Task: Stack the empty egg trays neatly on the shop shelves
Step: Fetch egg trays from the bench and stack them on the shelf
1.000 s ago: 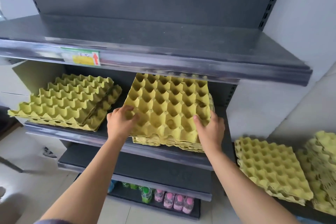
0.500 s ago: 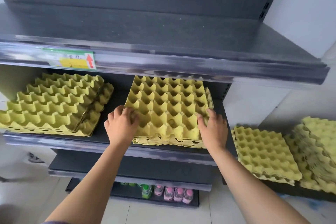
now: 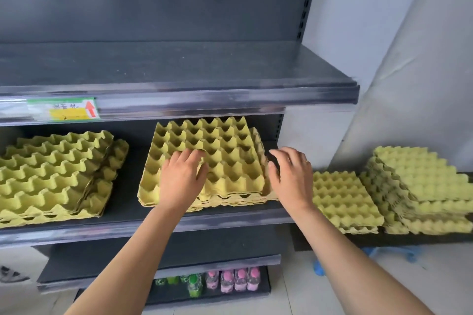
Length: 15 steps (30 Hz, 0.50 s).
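A stack of yellow egg trays lies on the middle shelf of a dark shop rack. My left hand rests flat on the top tray's front left part, fingers spread and slightly bent. My right hand hovers at the stack's right edge with fingers relaxed and holds nothing; I cannot tell whether it touches the trays. A second, less even stack of trays sits on the same shelf to the left.
More yellow tray stacks lie on a low dark surface right of the rack. The upper shelf overhangs the trays and carries a price label. Small bottles stand on the bottom shelf.
My right hand has let go of the stack's front right corner and moved off to the right edge. My left hand has slid further onto the top tray. The view shifted right.
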Motion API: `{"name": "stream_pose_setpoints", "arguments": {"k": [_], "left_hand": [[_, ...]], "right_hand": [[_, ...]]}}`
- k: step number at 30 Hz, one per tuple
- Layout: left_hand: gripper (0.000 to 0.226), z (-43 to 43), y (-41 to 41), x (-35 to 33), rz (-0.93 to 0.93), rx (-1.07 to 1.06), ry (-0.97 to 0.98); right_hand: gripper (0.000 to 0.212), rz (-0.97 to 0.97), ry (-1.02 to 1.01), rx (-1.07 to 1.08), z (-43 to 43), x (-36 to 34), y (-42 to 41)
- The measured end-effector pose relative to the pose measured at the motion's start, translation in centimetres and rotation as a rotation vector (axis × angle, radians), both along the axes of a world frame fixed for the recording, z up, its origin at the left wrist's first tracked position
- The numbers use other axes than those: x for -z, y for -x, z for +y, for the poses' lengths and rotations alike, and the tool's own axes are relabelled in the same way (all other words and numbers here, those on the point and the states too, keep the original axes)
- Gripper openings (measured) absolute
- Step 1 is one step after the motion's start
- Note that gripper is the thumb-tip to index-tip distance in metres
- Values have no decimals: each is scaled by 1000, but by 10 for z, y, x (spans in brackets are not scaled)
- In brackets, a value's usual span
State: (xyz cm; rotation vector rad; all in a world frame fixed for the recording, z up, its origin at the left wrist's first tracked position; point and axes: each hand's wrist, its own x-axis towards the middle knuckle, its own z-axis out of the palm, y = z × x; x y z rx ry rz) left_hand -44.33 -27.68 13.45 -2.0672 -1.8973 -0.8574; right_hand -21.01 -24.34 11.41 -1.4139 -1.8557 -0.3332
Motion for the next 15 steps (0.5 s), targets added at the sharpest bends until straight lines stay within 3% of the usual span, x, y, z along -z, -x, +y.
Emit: {"name": "stream_pose_setpoints", "arguments": {"k": [8, 11, 15], "left_hand": [[26, 25, -145, -16, 177, 216, -60], [27, 34, -216, -16, 179, 284, -76], [31, 47, -303, -9, 127, 339, -55]], "right_hand": [[28, -85, -53, 64, -7, -21, -146], [23, -109, -41, 77, -7, -22, -220], [32, -149, 26, 95, -6, -20, -311]]}}
